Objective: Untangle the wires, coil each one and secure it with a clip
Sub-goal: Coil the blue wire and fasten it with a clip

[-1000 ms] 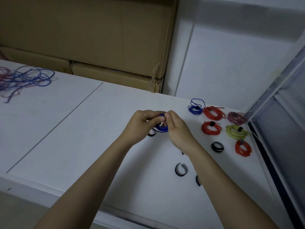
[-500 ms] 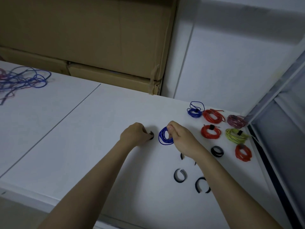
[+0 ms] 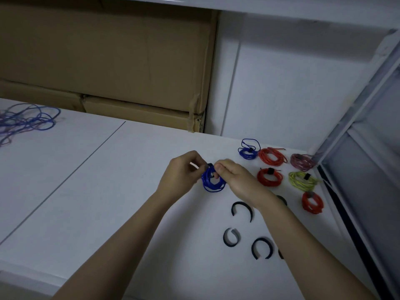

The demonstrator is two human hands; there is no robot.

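Both hands up over table (image 3: 108, 191): right hand (image 3: 236, 180) pinching blue coil (image 3: 213, 180) at top, left hand (image 3: 184, 172) pinching black clip (image 3: 210, 165) vs coil. Prob best: keep loops bunched, wrap clip snug round all strands, close fully.

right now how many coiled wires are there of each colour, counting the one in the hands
blue coils: 2
red coils: 3
purple coil: 1
yellow-green coil: 1
total: 7
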